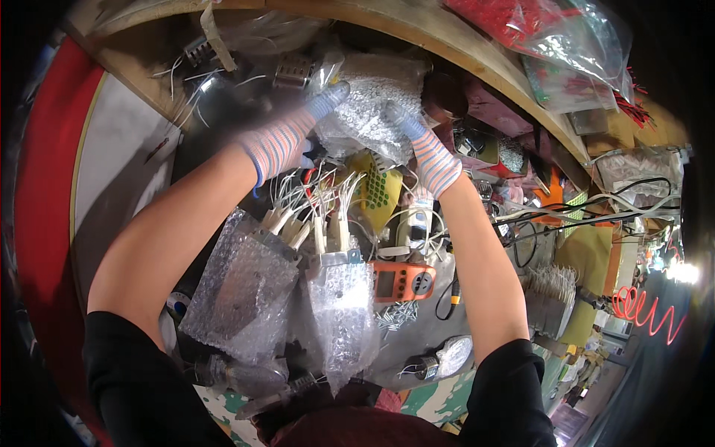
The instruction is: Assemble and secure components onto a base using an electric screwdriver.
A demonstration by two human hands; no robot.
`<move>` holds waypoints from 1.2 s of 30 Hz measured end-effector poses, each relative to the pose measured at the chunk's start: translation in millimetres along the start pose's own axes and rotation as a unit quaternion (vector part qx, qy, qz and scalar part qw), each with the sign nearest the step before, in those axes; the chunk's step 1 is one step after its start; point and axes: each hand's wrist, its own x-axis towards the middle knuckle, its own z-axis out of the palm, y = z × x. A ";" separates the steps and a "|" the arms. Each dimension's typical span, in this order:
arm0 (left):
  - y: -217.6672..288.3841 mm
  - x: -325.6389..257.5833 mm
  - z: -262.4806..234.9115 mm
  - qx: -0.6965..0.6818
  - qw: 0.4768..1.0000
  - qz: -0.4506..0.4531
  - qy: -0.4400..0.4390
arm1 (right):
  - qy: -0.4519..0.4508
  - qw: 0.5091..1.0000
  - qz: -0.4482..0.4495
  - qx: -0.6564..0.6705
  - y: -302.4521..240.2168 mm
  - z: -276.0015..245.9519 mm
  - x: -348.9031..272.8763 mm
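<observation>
Your workbench [477, 52] is very crowded, with a curved wooden edge at the far side and plastic bags of red parts on it. Both your hands wear striped knit gloves with blue fingertips. Your left hand [287, 138] has the fingers stretched forward, touching the left side of a bubble-wrap bundle [372, 104] — the picture is blurred there, so I cannot tell if they really clamp it. Your right hand [428, 153] reaches up with one fingertip on the right side of the same bundle; its grasp I also cannot tell. Nearer to you lie two more bubble-wrapped units [246, 287] with white wires coming out, one orange meter [402, 281], one yellow perforated part [376, 195] and a small heap of screws [395, 314].
</observation>
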 end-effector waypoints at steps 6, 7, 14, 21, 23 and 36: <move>-18.9 34.6 -17.0 0.008 0.975 0.162 -0.154 | -0.083 0.985 0.033 0.151 6.1 -0.2 -0.1; -20.5 33.8 -13.9 -0.022 0.973 0.162 -0.162 | -0.083 0.984 0.032 0.152 10.4 -2.9 2.9; -16.6 45.5 10.1 -0.072 0.968 0.206 -0.121 | -0.085 0.963 -0.025 0.256 33.5 -23.3 35.3; -6.6 67.5 9.6 -0.026 0.983 0.179 -0.027 | 0.036 0.908 -0.040 0.416 21.2 15.8 8.0; -8.3 68.4 16.6 -0.016 0.987 0.161 -0.021 | 0.090 0.908 -0.062 0.406 31.9 28.3 3.6; 6.3 46.3 48.4 -0.155 0.981 0.118 0.027 | 0.167 0.918 0.035 0.358 48.1 33.8 18.7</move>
